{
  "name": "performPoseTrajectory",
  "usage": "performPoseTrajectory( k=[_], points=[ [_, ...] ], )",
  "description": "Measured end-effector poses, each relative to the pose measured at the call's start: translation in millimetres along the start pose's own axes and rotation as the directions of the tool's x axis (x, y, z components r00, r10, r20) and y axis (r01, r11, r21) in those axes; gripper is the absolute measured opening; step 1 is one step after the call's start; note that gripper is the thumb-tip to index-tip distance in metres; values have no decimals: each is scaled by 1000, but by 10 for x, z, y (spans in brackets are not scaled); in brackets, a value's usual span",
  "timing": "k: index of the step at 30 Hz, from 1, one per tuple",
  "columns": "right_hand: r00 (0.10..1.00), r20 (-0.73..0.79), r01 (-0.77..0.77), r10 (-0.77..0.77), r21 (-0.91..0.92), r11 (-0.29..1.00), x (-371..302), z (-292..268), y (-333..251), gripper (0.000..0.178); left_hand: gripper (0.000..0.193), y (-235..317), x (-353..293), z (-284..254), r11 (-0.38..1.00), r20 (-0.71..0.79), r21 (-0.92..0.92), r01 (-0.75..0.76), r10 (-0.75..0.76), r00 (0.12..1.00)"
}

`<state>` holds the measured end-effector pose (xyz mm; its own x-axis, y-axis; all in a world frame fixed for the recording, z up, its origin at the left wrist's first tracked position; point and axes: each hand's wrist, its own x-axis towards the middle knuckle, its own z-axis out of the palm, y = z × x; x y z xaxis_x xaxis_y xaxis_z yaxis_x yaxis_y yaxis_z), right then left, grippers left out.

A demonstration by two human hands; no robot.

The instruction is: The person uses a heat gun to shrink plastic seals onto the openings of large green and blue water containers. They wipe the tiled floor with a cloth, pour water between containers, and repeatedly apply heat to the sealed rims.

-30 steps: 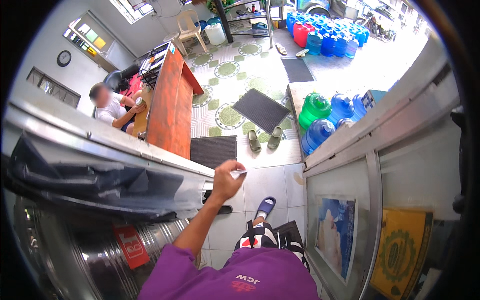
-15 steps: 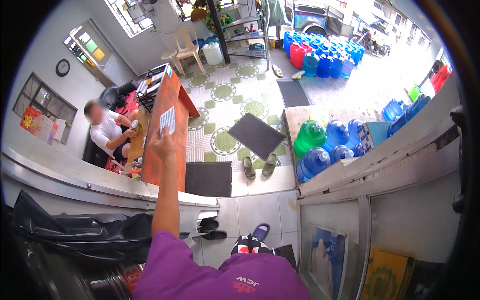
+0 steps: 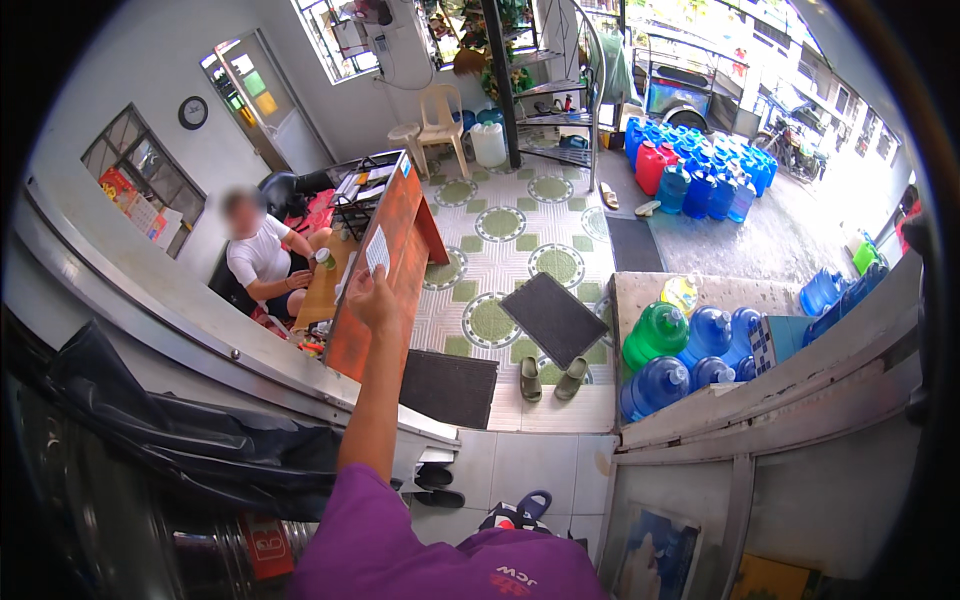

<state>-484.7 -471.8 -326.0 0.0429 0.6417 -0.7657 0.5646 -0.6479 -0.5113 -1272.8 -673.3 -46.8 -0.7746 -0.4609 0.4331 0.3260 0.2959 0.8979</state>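
My left hand (image 3: 372,300) reaches forward at the end of an outstretched arm. Its fingers pinch the lower edge of a small, thin white sheet (image 3: 377,249) covered in rows of bluish marks. Behind the hand runs the orange-red side of a desk (image 3: 391,236). Beyond it, a person in a white shirt (image 3: 262,252) sits at a light wooden desktop (image 3: 326,286), where a small green-and-white cup or jar (image 3: 324,258) stands near their hands. My right hand is out of the picture.
A door frame (image 3: 520,447) borders the tiled room. Dark mats (image 3: 556,316) and green clogs (image 3: 570,380) lie on the floor. Large blue and green water bottles (image 3: 655,335) stand at right, with several blue containers (image 3: 700,186) outside. A black cover (image 3: 170,430) hangs at lower left.
The view has shifted, so the room sits further right and lower. My left hand still holds the sheet, now seen more edge-on. The seated person's hand has come away from the small cup or jar.
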Motion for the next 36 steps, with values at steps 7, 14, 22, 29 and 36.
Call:
performPoseTrajectory(
  k=[7, 14, 22, 29, 36],
  points=[
    [1000, -22, 18, -17, 33, 999, -86, -60, 65, 30, 27, -521, -302, 145, 967, 177, -254, 27, 20, 984],
    [992, -126, -7, 28, 166, 986, -579, -247, 701, 30, 25, -1898, -2950, -563, 685, 878, 411, -602, -474, 60],
    [931, -271, -122, 244, 398, 909, -2201, -172, 2520, 34, 26, -229, -5999, -2476, 912, 145, -408, 38, 106, -984],
    [834, -349, -67, 426, 704, 708, -3106, 49, 3828, 35, 38, -347, -6663, -2420, 717, -26, -676, 173, 211, -977],
    [570, -376, 86, 731, 912, 402, -4133, 448, 5485, 26, 38, -542, -6693, -2663, 390, 805, -334, -858, -355, -475]
  ],
)
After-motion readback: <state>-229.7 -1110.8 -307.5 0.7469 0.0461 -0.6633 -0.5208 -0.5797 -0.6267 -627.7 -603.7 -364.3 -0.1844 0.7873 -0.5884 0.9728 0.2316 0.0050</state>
